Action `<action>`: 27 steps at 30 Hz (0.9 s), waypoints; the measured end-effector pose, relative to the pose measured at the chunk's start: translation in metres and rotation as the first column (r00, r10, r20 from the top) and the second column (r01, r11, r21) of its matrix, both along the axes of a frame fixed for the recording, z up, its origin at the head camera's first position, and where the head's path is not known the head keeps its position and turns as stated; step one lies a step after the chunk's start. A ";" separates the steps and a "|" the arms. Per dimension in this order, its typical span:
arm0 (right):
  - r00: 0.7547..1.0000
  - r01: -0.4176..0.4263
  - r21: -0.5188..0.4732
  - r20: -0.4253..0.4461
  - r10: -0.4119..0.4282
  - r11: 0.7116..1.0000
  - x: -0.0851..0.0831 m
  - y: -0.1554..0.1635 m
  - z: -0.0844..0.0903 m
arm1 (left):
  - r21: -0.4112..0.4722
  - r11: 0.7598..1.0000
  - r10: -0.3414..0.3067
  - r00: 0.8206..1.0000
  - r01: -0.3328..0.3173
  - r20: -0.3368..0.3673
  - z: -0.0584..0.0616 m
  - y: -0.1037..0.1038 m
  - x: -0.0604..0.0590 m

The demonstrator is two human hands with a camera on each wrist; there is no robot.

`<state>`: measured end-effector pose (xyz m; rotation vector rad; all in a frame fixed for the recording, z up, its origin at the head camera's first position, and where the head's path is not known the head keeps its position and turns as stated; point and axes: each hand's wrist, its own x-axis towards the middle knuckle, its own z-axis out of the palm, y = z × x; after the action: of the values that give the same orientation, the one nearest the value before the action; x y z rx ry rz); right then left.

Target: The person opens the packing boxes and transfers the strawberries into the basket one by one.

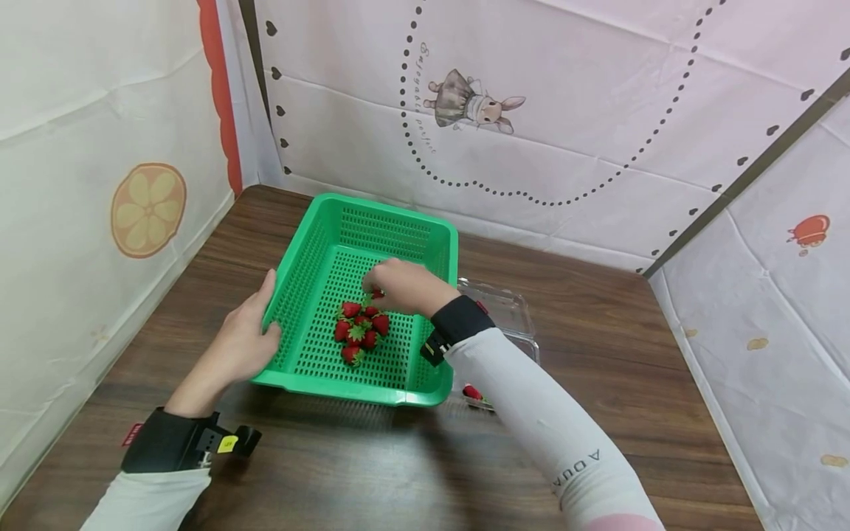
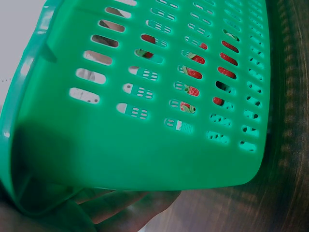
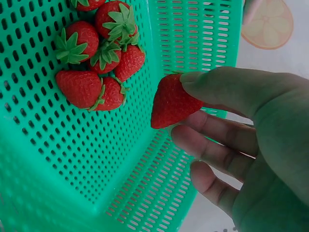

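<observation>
In the head view, the right hand (image 1: pixel 406 286) reaches into the green basket (image 1: pixel 332 389), its fingers pinching a strawberry (image 1: pixel 378 293) just beside a cluster of berries (image 1: pixel 370 339) on the basket's floor; the left hand (image 1: pixel 242 343) grips the basket's left rim, thumb toward its inside, while outside its right side a thin, shiny container (image 1: pixel 505 310) of clear plastic, partly hidden by the sleeve (image 1: pixel 531 398), rests on the dark, wood-grained table (image 1: pixel 598 354). The left wrist view looks at the basket's smooth, slotted wall from outside, with the left fingers partly hidden beyond its edge; the plastic seems light and slightly springy, so the thicker rim looks the surest hold. In the right wrist view, the strawberry is inside the basket's walls, apart from the cluster, with the thumb on its near face, fingers behind it and the outer ones loosely bent. It is a blunt red cone, finely dimpled; I judge it light, perhaps a little slick, and easily bruised if real, so a gentle pinch across the broad shoulders should suit it better than squeezing the tip. The berries on the basket's perforated floor wear pointed, leafy green caps
</observation>
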<state>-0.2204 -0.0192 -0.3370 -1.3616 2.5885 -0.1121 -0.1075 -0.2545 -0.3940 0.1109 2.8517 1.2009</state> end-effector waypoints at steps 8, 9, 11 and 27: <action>0.998 0.038 -0.015 0.056 -0.037 0.999 -0.015 -0.014 -0.012 | 0.001 1.000 0.002 1.000 -0.002 0.003 0.002 0.000 0.000; 0.997 0.044 -0.015 0.064 -0.043 0.999 -0.017 -0.015 -0.013 | 0.000 1.000 0.002 1.000 -0.002 0.002 0.002 0.000 0.000; 0.996 0.056 -0.011 0.075 -0.055 0.998 -0.022 -0.017 -0.017 | 0.000 1.000 0.001 1.000 -0.001 0.000 0.002 0.000 0.000; 0.987 0.147 -0.008 0.062 -0.147 0.989 -0.032 -0.029 -0.035 | 0.008 1.000 -0.002 1.000 0.003 -0.007 0.001 -0.001 0.001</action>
<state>-0.2521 -0.0478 -0.3717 -1.1510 2.6384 -0.1912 -0.1066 -0.2551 -0.3930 0.1190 2.8520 1.2136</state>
